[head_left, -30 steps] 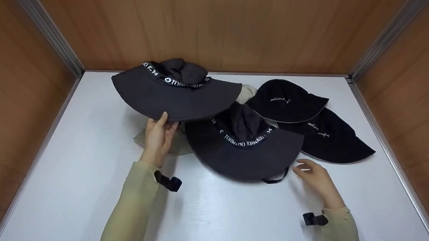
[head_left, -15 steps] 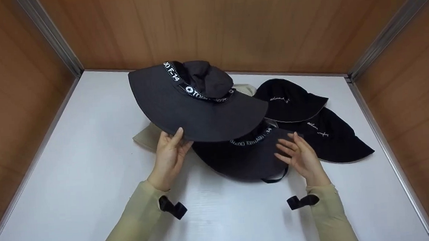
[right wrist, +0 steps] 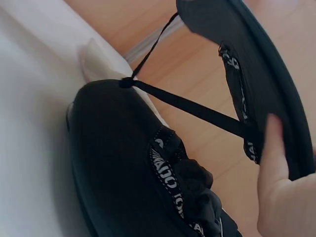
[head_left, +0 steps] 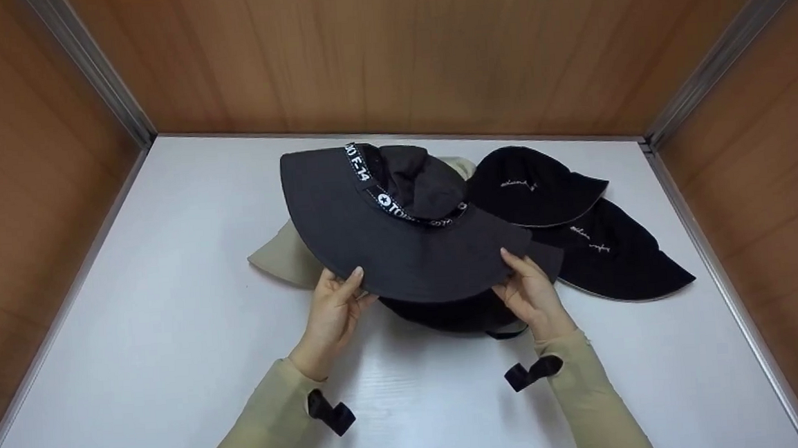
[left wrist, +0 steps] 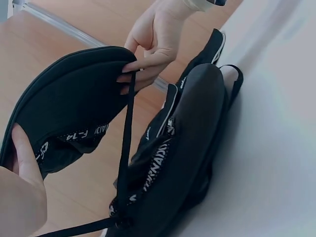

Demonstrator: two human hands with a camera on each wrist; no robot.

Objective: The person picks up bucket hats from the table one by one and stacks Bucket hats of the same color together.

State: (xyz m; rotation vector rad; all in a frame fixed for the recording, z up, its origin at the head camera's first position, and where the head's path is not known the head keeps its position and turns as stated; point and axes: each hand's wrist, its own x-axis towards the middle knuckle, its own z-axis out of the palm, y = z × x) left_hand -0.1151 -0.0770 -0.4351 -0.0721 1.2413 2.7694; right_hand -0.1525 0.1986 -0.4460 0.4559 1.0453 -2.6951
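Observation:
A dark grey wide-brimmed hat [head_left: 401,258] with a white-lettered band is held up by its near brim. My left hand [head_left: 332,318] pinches the brim on the left, thumb on top. On the right, my right hand [head_left: 532,299] pinches the same brim between thumb and fingers. A black chin strap [left wrist: 127,133] dangles from the held hat in the left wrist view. Below it lies a second dark hat [right wrist: 113,148] with a similar lettered band, partly hidden in the head view. To the left, a beige hat [head_left: 280,255] shows from underneath.
Two black bucket hats with white script, one farther back [head_left: 535,184] and one nearer [head_left: 622,252], overlap at the right. A pale hat part [head_left: 461,166] peeks out behind the held hat. Wooden panels [head_left: 388,51] enclose the white table [head_left: 133,302].
My left hand has brought the held hat rightward and nearer, over the second dark hat. My right hand has come up from the table and taken hold of the brim's right side.

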